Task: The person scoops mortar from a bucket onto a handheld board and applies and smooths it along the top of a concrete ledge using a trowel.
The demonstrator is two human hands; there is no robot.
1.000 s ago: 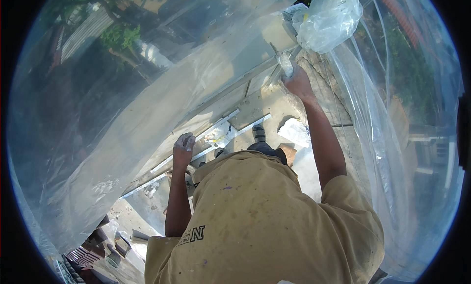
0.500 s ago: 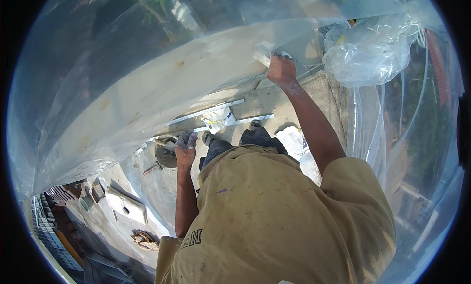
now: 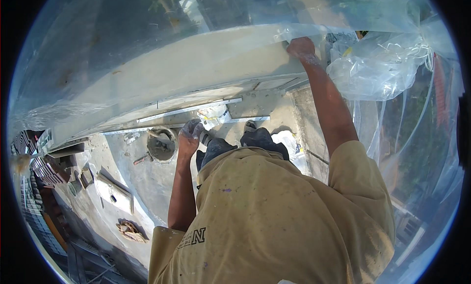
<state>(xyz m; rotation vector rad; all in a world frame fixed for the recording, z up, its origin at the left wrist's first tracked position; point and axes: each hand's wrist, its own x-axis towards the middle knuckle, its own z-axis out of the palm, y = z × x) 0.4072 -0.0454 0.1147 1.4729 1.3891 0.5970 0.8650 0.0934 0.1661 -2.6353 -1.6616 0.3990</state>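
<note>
My right hand [image 3: 300, 46] is raised to the top of a grey plastered wall [image 3: 162, 73]. Its fingers are closed over the lower edge of a clear plastic sheet [image 3: 122, 34] that hangs in front of the wall. My left hand [image 3: 189, 133], dusted with cement, hangs by my hip with curled fingers and holds nothing. It is just right of a round bucket [image 3: 161, 145] of grey mortar. My yellow shirt [image 3: 274, 215] and dark shoes [image 3: 255, 137] fill the lower middle.
A bunched clear plastic bag [image 3: 382, 68] hangs right of my raised arm. Long metal straightedges [image 3: 196, 109] lie at the wall's foot. A trowel [image 3: 141, 160] lies by the bucket. Stacked bricks [image 3: 37, 168], a flat board [image 3: 115, 196] and crumpled paper [image 3: 130, 230] are on the floor at left.
My right hand has climbed higher up the wall to the plastic's edge. The view has swung, showing more of the floor at left. My left hand stays low by my side.
</note>
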